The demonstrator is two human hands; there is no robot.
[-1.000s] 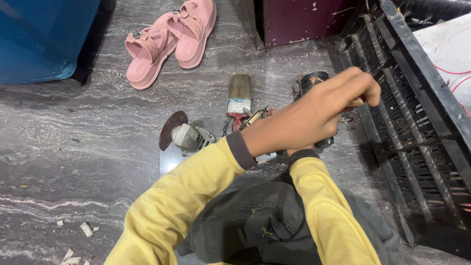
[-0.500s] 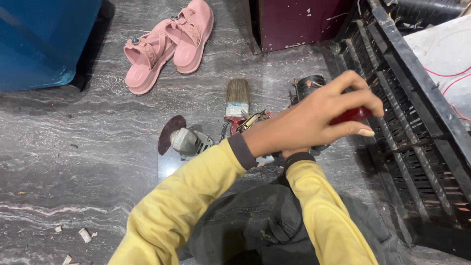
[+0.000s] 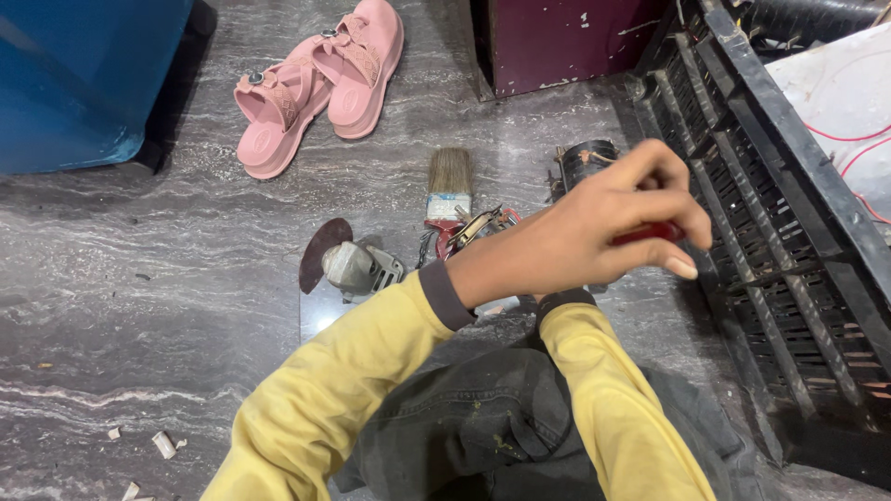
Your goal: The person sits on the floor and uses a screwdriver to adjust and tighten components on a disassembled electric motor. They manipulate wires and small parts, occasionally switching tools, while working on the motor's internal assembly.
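My left hand (image 3: 594, 232) reaches across my body in a yellow sleeve and is closed on a red tool handle (image 3: 652, 232), just in front of a black plastic crate (image 3: 789, 241). My right forearm (image 3: 603, 399), also in yellow, runs up beneath it, and the right hand itself is hidden behind the left hand. On the floor past my wrist lie a small angle grinder (image 3: 362, 267) with a dark disc (image 3: 320, 252), a paintbrush (image 3: 449, 186), a red-and-metal hand tool (image 3: 478, 227) and a black cylindrical motor part (image 3: 587, 160).
A pair of pink sandals (image 3: 316, 83) lies on the grey marble floor at the top. A blue container (image 3: 83, 74) stands at the top left and a maroon cabinet (image 3: 566, 37) at the top centre. White scraps (image 3: 162, 443) lie at the lower left.
My left hand has dropped a little and turned, so the red handle in its fingers now shows. The things on the floor have not moved.
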